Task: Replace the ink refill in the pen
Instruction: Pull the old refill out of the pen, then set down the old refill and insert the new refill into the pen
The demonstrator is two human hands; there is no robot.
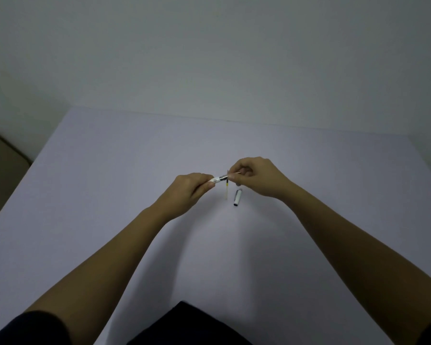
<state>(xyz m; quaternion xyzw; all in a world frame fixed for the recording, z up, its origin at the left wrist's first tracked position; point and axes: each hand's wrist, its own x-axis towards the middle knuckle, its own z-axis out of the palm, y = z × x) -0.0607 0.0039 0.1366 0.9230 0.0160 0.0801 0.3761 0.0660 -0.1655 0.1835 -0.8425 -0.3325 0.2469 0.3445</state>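
Left hand [189, 189] pinching white pen barrel [218, 180], right hand [255, 176] gripping thin refill [235, 173] at barrel's silver end. Spare refill [226, 191], cap [237, 197] on table [110, 183] just below barrel.

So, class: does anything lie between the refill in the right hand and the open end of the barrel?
Nothing visible does. The right hand holds the refill right at the mouth of the barrel, which the left hand grips.
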